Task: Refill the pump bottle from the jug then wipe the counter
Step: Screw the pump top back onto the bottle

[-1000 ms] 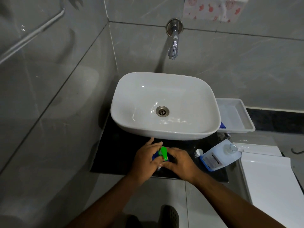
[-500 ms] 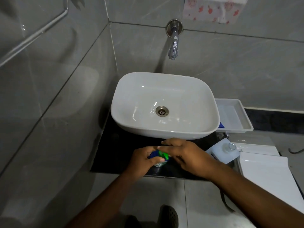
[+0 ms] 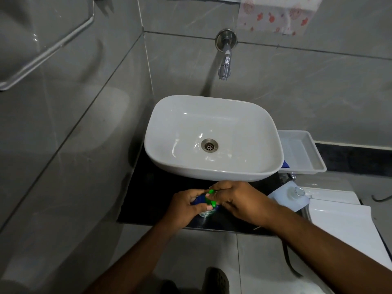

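A small pump bottle (image 3: 206,211) with a blue label and a green pump head (image 3: 212,201) stands on the black counter (image 3: 148,200) in front of the basin. My left hand (image 3: 186,205) grips the bottle's body. Fingers of my right hand (image 3: 237,200) curl round the green pump head from above. The clear jug (image 3: 285,197) lies on its side to the right, its open neck (image 3: 299,190) showing; my right forearm hides its lower part.
A white basin (image 3: 214,136) sits on the counter under a chrome wall tap (image 3: 224,58). A white tray (image 3: 301,151) stands to its right. A white cistern lid (image 3: 343,221) is at the lower right. A floral cloth (image 3: 275,15) hangs above.
My right hand moved from beside the pump to over it and now curls round the green head. The jug's small cap, seen a second ago, is hidden. The view shifted slightly.
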A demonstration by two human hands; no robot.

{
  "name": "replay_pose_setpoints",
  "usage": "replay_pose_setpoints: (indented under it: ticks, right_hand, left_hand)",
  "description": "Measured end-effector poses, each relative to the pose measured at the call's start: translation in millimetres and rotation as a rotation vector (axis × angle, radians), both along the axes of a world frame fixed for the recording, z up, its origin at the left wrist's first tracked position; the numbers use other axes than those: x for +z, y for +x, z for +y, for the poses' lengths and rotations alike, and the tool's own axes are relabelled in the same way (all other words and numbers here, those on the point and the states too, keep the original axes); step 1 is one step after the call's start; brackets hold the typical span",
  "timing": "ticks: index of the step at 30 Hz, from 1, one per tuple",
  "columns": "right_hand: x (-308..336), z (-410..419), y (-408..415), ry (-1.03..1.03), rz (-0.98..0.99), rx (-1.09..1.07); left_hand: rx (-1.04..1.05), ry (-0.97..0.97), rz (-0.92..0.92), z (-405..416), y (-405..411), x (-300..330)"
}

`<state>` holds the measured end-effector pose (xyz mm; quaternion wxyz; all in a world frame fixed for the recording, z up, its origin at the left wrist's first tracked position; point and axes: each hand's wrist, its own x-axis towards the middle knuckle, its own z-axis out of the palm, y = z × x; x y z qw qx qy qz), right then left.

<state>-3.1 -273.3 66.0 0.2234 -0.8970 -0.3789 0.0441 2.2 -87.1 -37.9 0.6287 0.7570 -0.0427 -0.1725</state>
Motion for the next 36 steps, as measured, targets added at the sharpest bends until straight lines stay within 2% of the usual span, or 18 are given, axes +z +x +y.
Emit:
replay_pose_setpoints:
  ticks: [5,8,11,18,24,28,31,36]
  right_hand:
    - [-25.7,-9.7,-6.3,0.098,0.104,-0.199]
    - [-53.9,-15.4,-12.6,0.101,0.333,-0.403]
    - [-83.3,-11.2,-15.5,0.139,0.49,-0.498]
    - [-101.3,21.4,-16.1,0.386,0.402,-0.474]
    - [-102.9,88.3,3.1,0.467,0.399,-0.385]
    - [-105.4,141.0,14.8,0.458,0.398,-0.314]
    - [-107.6,168.4,22.6,0.415,0.358,-0.296]
    - [-111.1,188.3,32.3,0.342,0.319,-0.265]
  left_hand:
    - [0.032,-0.043,0.047,1.8,-2.4,-10.0]
    - [0.182,0.015,0.089,7.4,-14.7,-20.2]
    - [0.29,0.08,0.087,10.9,-30.8,-28.2]
    - [0.225,0.009,0.151,15.4,-53.6,-11.3]
    - [0.441,-0.021,0.113,63.4,-59.8,8.4]
    - [0.517,0.126,0.047,100.0,-58.9,16.2]
    - [0.583,0.201,0.095,115.1,-55.1,18.1]
    - [0.637,0.137,0.187,127.4,-50.9,11.2]
